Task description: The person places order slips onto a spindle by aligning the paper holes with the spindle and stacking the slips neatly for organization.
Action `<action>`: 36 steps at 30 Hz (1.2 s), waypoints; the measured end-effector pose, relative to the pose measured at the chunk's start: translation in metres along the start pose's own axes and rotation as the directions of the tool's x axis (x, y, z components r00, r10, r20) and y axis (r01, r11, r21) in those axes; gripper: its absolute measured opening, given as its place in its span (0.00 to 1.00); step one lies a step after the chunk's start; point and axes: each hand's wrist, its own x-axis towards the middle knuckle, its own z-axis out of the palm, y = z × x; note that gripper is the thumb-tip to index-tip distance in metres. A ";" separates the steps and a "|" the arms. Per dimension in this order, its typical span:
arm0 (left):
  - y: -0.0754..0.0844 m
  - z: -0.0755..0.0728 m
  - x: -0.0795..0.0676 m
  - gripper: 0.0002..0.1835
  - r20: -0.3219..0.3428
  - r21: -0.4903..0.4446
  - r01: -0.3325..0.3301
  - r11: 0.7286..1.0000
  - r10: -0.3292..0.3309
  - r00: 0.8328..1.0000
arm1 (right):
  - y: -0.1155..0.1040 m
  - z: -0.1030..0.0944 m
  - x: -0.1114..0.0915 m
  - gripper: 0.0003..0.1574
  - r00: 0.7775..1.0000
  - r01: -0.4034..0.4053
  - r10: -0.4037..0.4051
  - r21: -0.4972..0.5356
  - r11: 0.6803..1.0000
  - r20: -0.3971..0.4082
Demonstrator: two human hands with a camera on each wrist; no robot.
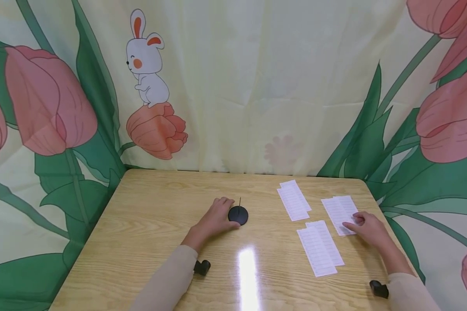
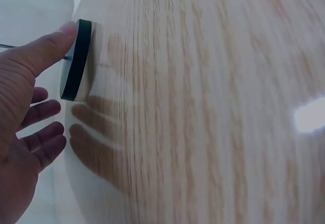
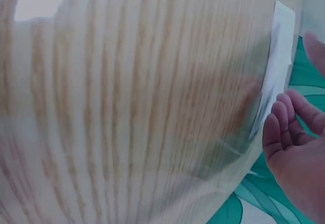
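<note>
In the head view, a receipt spike (image 1: 238, 215) with a round black base and a thin upright rod stands on the table. My left hand (image 1: 217, 218) holds its base from the left, thumb at the near edge and fingers toward the far edge. The left wrist view shows the thumb on the rim of the black base (image 2: 77, 64), with several fingers loosely bent below. My right hand (image 1: 369, 229) is over the near right edge of two overlapping printed slips (image 1: 337, 212). In the right wrist view its thumb stands apart from the bent fingers, beside the white slips (image 3: 279, 46).
Two more overlapping pairs of printed slips lie between the hands, one farther back (image 1: 293, 201) and one nearer (image 1: 320, 248). The wooden table (image 1: 159, 194) meets a printed curtain (image 1: 233, 86) at its back edge. A bright reflection shows near the front.
</note>
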 end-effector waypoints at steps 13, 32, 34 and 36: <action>0.001 0.002 0.002 0.38 -0.019 0.059 -0.027 0.998 0.028 0.999 | -0.002 0.011 0.001 0.52 0.997 -0.083 0.083 0.029 0.996 -0.002; 0.002 0.003 0.002 0.36 -0.027 0.061 -0.016 0.998 0.018 0.999 | -0.003 0.015 0.003 0.42 0.996 -0.090 0.090 0.002 0.996 0.009; 0.001 0.004 0.002 0.36 -0.029 0.064 -0.015 0.998 0.017 0.999 | -0.005 0.015 0.003 0.41 0.995 -0.097 0.097 0.007 0.995 0.017; 0.001 0.004 0.002 0.36 -0.031 0.064 -0.016 0.998 0.018 0.999 | -0.006 0.014 0.003 0.40 0.994 -0.108 0.108 0.019 0.994 0.027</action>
